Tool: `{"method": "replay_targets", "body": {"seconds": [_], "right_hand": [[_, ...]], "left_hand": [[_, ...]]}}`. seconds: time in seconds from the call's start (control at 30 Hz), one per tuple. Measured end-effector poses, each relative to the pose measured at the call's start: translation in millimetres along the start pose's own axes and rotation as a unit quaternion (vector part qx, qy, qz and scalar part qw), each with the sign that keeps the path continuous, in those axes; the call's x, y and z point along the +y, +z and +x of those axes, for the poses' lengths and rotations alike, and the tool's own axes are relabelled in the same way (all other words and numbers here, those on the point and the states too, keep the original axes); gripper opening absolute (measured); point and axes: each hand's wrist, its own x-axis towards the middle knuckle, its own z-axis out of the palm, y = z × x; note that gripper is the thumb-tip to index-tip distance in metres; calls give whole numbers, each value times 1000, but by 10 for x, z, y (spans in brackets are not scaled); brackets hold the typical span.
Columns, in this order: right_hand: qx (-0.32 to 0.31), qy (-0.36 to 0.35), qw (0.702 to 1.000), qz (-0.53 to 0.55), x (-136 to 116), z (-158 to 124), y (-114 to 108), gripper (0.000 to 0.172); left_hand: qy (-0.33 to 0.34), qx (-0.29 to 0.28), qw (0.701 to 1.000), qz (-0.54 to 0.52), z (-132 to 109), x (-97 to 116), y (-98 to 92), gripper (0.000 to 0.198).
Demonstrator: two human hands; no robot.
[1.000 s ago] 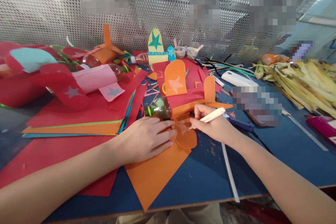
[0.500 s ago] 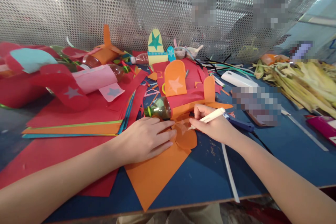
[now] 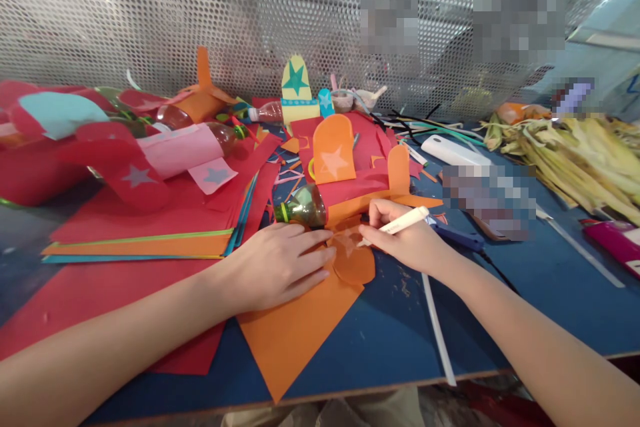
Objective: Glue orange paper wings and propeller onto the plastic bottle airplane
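Observation:
My right hand (image 3: 407, 233) is closed round a white marker pen (image 3: 403, 221), its tip at a pale star (image 3: 346, 242) on a rounded orange paper wing (image 3: 356, 265). Flat, with fingers stretched out, my left hand (image 3: 285, 263) presses on the wing's left edge and on an orange sheet (image 3: 295, 333) beneath. The wing belongs to a plane-like model: a green plastic bottle (image 3: 305, 207) wrapped in red and orange paper, lying on its side with its neck to the left. A second orange wing (image 3: 333, 150) with a star stands up behind the bottle.
Stacked coloured paper (image 3: 145, 240) lies at left, near finished-looking bottle models (image 3: 180, 150). Right of my right hand are a blue glue gun (image 3: 457, 237), a blurred phone-like object (image 3: 487, 203), a white stick (image 3: 437, 327) and dried husks (image 3: 585, 160). A perforated metal screen (image 3: 300, 13) stands behind.
The marker tip has shifted very slightly left on the star. My left hand and the bottle model stay where they were.

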Motion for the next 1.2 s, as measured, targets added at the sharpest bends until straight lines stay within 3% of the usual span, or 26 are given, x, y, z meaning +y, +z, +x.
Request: {"method": "replay_targets", "body": {"seconds": [1.2], "right_hand": [[-1, 5, 1000, 5, -14, 4, -10, 24]], "left_hand": [[-3, 2, 1000, -11, -6, 6, 6, 30]]}}
